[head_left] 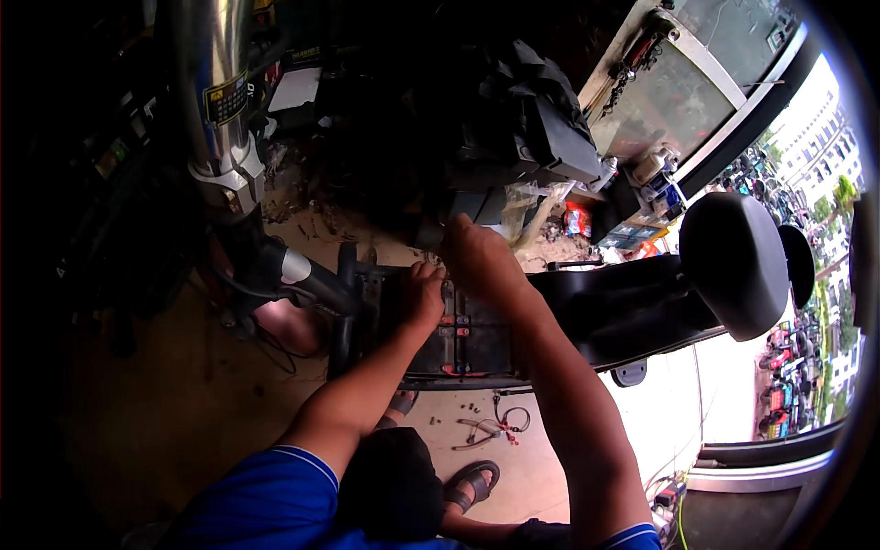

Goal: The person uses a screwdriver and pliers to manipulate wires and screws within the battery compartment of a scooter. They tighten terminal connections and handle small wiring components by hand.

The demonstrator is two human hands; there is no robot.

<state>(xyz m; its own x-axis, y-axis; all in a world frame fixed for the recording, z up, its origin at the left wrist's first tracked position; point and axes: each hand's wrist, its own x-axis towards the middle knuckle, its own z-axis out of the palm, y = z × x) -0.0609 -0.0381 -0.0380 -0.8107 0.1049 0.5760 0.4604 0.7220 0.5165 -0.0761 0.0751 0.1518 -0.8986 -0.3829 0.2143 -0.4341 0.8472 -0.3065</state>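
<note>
1. Steady the black electric scooter [632,307] first; its open floor bay holds the black battery block with red terminals [463,335], which sits between the steering column and the black padded saddle [733,261].
2. Keep your left hand [423,293] curled over the battery block's top edge, fingers bent down onto it, so that it cannot shift.
3. Your right hand [477,252] reaches past the bay's far edge; whether its fingers grip anything I cannot tell, so work there by feel, slowly.
4. Mind the pliers [477,431] on the floor.
</note>
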